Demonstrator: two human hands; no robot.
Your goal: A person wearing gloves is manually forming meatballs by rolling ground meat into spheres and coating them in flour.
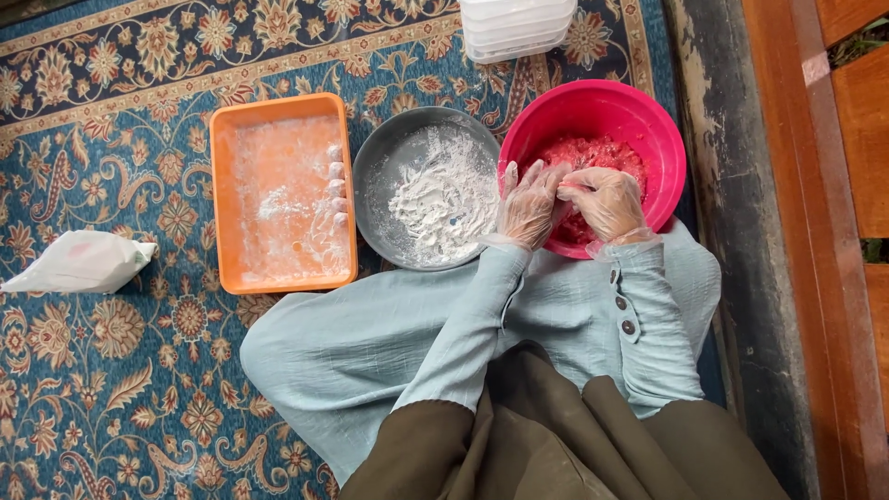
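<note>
Both my hands wear thin clear gloves and meet over a red bowl (648, 120) that holds a pink-red minced mixture (593, 153). My left hand (526, 206) cups a bit of that mixture at the bowl's near-left rim. My right hand (607, 199) pinches at the same lump, fingertips touching the left hand. Left of the bowl a grey round dish (375, 185) contains white flour (444, 199). Further left an orange rectangular tray (222, 185), dusted with flour, carries a column of several small floured balls (335, 185) along its right side.
A stack of white plastic containers (517, 28) stands beyond the bowl. A white plastic bag (79, 262) lies on the patterned blue carpet (111, 370) at the left. A concrete strip (741, 231) and wooden boards (857, 231) run along the right. My lap fills the lower middle.
</note>
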